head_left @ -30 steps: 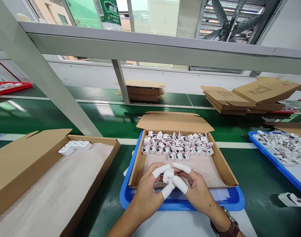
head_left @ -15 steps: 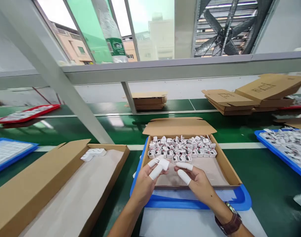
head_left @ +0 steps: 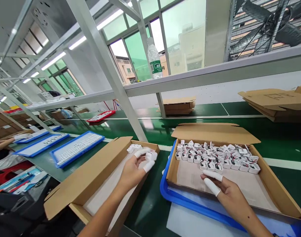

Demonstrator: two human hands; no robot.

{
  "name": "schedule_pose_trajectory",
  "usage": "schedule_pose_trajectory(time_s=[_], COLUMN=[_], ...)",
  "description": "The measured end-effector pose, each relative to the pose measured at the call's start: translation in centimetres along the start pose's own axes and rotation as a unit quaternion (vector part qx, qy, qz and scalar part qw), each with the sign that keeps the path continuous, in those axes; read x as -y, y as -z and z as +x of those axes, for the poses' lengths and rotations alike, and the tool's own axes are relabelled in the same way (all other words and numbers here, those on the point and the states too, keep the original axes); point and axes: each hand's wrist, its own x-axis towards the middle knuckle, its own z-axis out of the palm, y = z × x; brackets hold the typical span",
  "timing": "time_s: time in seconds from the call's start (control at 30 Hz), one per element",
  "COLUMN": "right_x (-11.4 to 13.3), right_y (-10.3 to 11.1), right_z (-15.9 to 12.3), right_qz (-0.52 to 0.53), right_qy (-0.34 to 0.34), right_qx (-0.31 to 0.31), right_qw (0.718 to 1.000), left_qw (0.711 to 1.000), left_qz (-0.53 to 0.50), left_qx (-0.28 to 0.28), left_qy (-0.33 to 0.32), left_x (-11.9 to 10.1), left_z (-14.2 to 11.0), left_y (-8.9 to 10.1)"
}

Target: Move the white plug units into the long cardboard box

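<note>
My left hand (head_left: 137, 166), with white finger cots, is pinched on a small white plastic part (head_left: 151, 155) over the far corner of the left cardboard box (head_left: 91, 177). A few finished white parts (head_left: 133, 147) lie in that corner. My right hand (head_left: 223, 191), also in finger cots, rests with fingers apart and nothing in them on the near wall of the right cardboard box (head_left: 271, 184). That box holds several rows of small white parts with wires (head_left: 215, 156) and stands on a blue tray (head_left: 180, 199).
A green conveyor belt (head_left: 276, 138) runs behind the boxes. Flat cardboard stacks (head_left: 178, 104) lie beyond it. Blue trays (head_left: 75, 148) and a red tray (head_left: 101, 116) sit to the left. A water bottle (head_left: 154, 58) stands on the grey shelf rail. Another person's arm (head_left: 1, 144) shows at far left.
My left hand carried the white part leftward from the right box to the left box. My right hand let go and stayed at the right box. The view swung left.
</note>
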Motion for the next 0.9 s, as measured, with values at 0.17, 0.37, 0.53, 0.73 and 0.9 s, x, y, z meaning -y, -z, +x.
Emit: schedule_pose_trajectory(time_s=[0.17, 0.37, 0.53, 0.73, 0.9], right_x=[-1.1, -2.0, -0.1, 1.7, 1.4], right_y=[-0.1, -0.3, -0.4, 0.1, 0.1], right_z=[0.2, 0.0, -0.8, -0.9, -0.1], right_qz=[-0.002, -0.025, -0.058, -0.067, 0.001], right_qy=[0.007, 0.025, 0.03, 0.041, 0.047], right_qx=[0.009, 0.012, 0.039, 0.089, 0.061], right_qw=[1.0, 0.999, 0.997, 0.993, 0.997], left_qw=[0.993, 0.998, 0.987, 0.975, 0.97], left_qz=[0.081, 0.036, -0.008, -0.015, -0.091], left_qx=[-0.079, -0.021, 0.162, 0.19, 0.205], left_qy=[0.033, 0.041, -0.018, -0.111, -0.091], left_x=[2.0, 1.8, 0.3, 1.0, 2.4], left_z=[4.6, 3.0, -3.5, -6.7, -5.7], left_y=[4.5, 2.7, -2.7, -10.8, -14.3])
